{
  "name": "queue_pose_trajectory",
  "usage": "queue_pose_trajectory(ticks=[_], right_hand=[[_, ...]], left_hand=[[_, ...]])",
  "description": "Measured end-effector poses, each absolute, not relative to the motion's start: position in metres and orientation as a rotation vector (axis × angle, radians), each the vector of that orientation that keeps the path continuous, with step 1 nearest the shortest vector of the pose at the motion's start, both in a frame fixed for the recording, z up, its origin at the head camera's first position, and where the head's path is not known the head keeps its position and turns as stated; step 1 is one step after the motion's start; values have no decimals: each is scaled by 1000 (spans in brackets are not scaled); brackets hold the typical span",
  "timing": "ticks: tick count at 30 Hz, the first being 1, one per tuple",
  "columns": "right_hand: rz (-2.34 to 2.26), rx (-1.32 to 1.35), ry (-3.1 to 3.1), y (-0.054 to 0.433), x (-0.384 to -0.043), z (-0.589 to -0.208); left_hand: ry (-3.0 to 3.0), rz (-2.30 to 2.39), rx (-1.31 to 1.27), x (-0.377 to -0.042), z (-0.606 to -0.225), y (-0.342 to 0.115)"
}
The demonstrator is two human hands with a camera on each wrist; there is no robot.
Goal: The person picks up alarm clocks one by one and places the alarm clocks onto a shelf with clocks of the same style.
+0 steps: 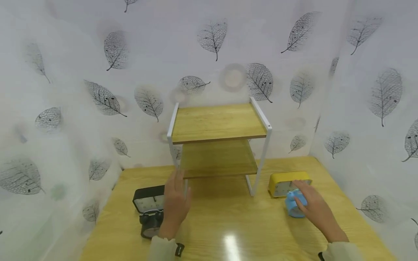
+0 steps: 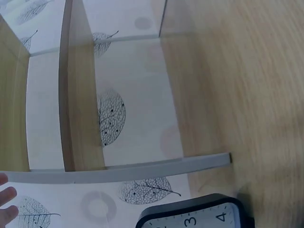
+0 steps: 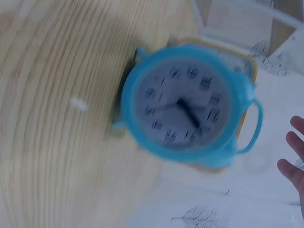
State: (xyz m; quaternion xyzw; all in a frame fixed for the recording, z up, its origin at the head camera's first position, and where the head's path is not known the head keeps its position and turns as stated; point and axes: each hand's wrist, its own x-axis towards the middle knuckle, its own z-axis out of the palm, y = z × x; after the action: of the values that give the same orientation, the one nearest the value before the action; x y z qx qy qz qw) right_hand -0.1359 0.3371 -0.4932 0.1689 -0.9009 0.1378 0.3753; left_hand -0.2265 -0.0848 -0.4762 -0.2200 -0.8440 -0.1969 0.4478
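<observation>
My right hand point(image 1: 315, 210) hovers over a blue twin-bell alarm clock point(image 1: 295, 209), fingers loosely extended. The right wrist view shows these fingers point(image 3: 294, 171) apart from the blue clock point(image 3: 180, 102), whose round dial faces the camera. Behind it stands a yellow rectangular clock point(image 1: 289, 177). My left hand point(image 1: 176, 204) is raised with straight fingers, holding nothing, in front of the left leg of a two-tier wooden shelf point(image 1: 218, 122). To this hand's left are a black rectangular clock point(image 1: 148, 198) and a black twin-bell alarm clock point(image 1: 151, 224), both partly hidden by the hand or arm.
The shelf has a white frame point(image 1: 263, 152) and stands at the back middle of the wooden table point(image 1: 258, 228). Walls with a leaf print point(image 1: 212, 36) close off the back and both sides. Light glares off the table's front.
</observation>
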Motion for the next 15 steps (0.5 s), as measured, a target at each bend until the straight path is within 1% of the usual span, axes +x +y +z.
queue_pose_trajectory(ticks=[8,15], right_hand=[[308,409,-2395,363,-140,-500],[290,377,-2471,374,-144,-508]], left_hand=[[-2090,-569,-417,-236,-468,-98],[-2210,-691,-370,-244,-470,-95]])
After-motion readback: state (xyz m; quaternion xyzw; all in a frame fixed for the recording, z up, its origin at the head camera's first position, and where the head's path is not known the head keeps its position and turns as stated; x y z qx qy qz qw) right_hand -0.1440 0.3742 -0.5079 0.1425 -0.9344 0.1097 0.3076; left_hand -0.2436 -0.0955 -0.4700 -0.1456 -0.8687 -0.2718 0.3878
